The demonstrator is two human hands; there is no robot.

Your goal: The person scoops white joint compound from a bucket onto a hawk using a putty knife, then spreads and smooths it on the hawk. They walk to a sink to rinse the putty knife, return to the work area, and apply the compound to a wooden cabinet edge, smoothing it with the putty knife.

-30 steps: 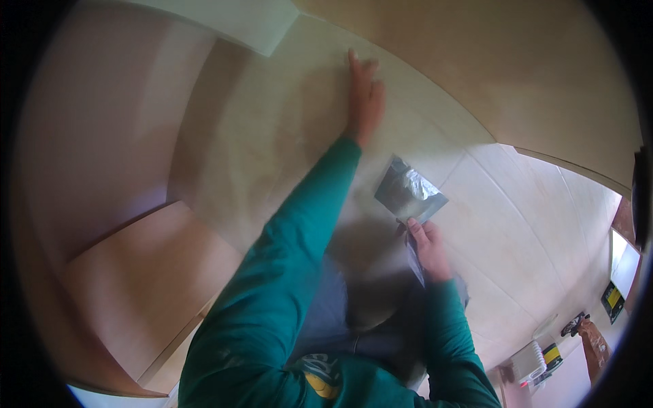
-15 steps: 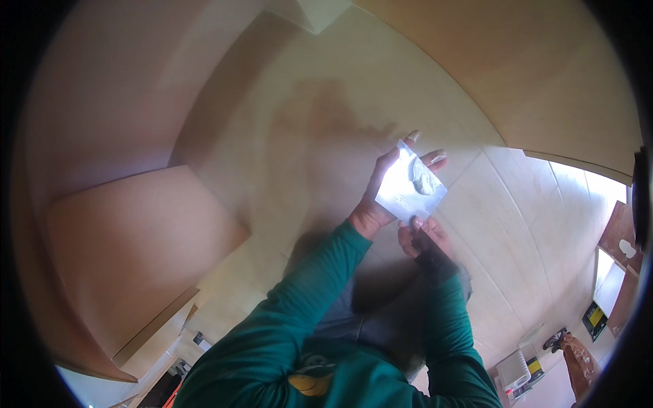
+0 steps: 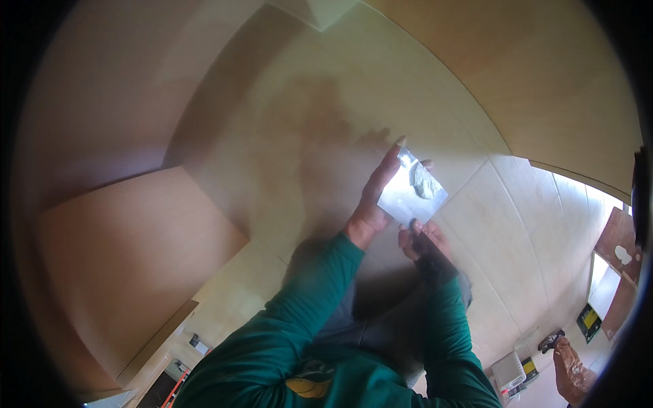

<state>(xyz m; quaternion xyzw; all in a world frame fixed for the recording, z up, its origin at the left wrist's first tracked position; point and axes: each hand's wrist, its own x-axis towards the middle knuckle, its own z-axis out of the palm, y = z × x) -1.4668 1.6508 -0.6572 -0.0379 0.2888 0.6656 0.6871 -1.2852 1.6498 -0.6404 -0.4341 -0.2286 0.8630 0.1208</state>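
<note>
Two hands meet over the pale wall surface (image 3: 286, 136): the right hand (image 3: 423, 238) grips the dark handle of a broad metal putty knife (image 3: 407, 194) from below, while the left hand (image 3: 377, 194) lies flat along the blade's left edge with fingers stretched, a lump of grey filler (image 3: 425, 182) sitting near the blade's upper right. To work the filler well, the person would likely do best to keep the blade tilted so the lump stays on it, steadying the edge with the left fingers. Pressure should probably stay light and even so the compound is gathered toward the working edge rather than pushed off the side.
</note>
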